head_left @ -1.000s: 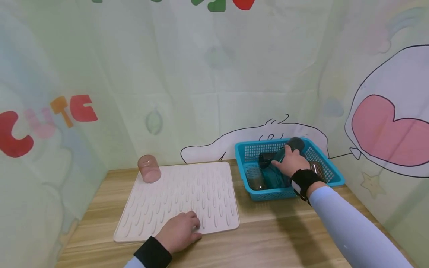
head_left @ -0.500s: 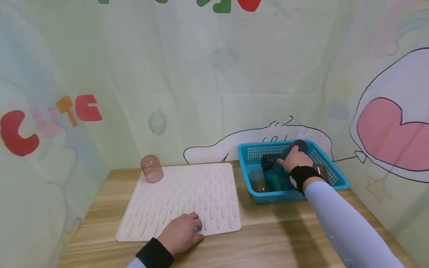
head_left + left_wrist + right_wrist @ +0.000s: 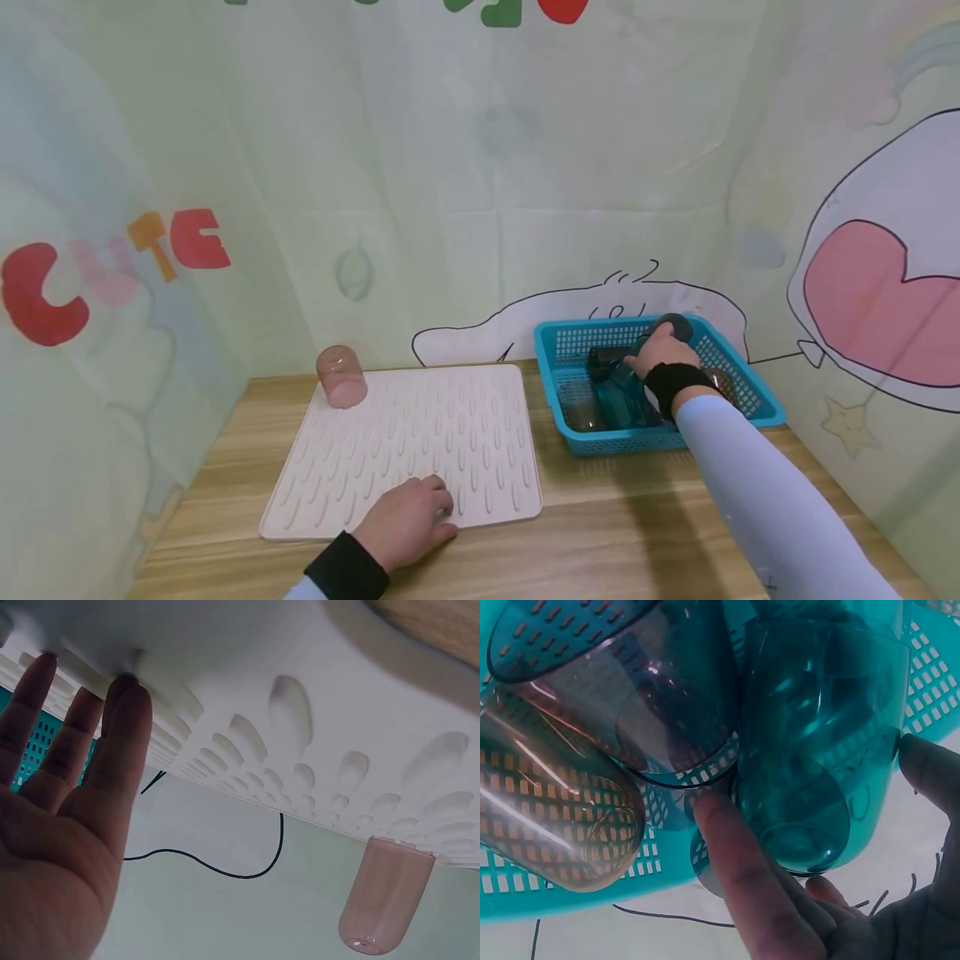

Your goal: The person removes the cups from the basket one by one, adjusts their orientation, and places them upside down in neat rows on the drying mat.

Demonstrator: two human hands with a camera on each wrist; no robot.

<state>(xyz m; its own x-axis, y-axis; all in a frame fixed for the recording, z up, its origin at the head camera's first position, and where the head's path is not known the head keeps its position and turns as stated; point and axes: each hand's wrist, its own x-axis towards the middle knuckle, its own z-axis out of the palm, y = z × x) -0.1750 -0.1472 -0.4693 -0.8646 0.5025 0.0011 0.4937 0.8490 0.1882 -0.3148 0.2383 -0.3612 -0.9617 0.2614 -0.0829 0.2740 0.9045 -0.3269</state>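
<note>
**A crowded reach, an uncertain hold**

Head view: the right hand (image 3: 663, 350) reaches into a blue perforated plastic basket (image 3: 622, 446). The left hand (image 3: 405, 521), fingers relaxed and holding nothing, rests at the near edge of a white ridged mat (image 3: 420, 433); a pink translucent cup (image 3: 342, 377) stands mouth-down at its far left corner.

Left wrist view: its fingertips meet the mat.

Right wrist view: thumb and fingers straddle a teal transparent cup (image 3: 817, 750) in the basket; whether they grip it, I cannot tell. Lifting with a loose hold could let the smooth wall slip, or knock the adjoining smoky-purple transparent cup (image 3: 656, 690).
</note>
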